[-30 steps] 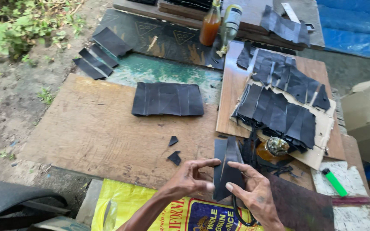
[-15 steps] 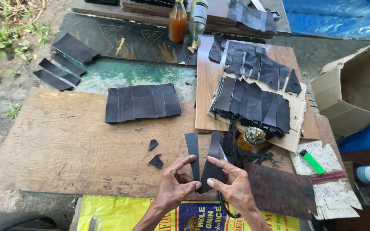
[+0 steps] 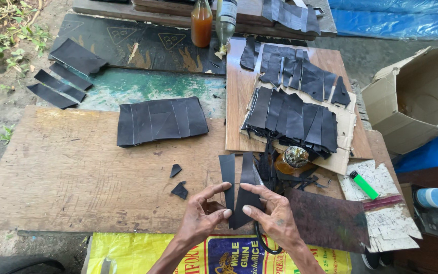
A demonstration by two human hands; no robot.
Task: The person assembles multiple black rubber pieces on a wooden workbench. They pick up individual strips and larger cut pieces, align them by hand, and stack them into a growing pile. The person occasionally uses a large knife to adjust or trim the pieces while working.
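Observation:
At the near edge of the wooden board [image 3: 77, 172], my left hand [image 3: 201, 215] pinches the lower end of a narrow black strip [image 3: 227, 175] between thumb and forefinger. Beside it, my right hand [image 3: 275, 215] grips a wider black piece [image 3: 246, 195] that tapers toward the top. The two pieces lie side by side, touching near the bottom. A black scissors handle loop [image 3: 263, 242] shows under my right palm, with a blade running up along the wide piece. Two small black scraps [image 3: 178, 189] lie just left of my hands.
A row of black pieces [image 3: 160, 121] lies mid-board, and a pile of more [image 3: 295, 116] sits on cardboard to the right. Nearby are a round tin [image 3: 295, 157], green lighter [image 3: 363, 184], dark sheet [image 3: 328, 220], open cardboard box [image 3: 416, 101], two bottles [image 3: 202, 23] and loose strips [image 3: 59, 83].
A second ago my hands held what looked like one black piece. It is now two strips held side by side. My view has shifted a little to the right.

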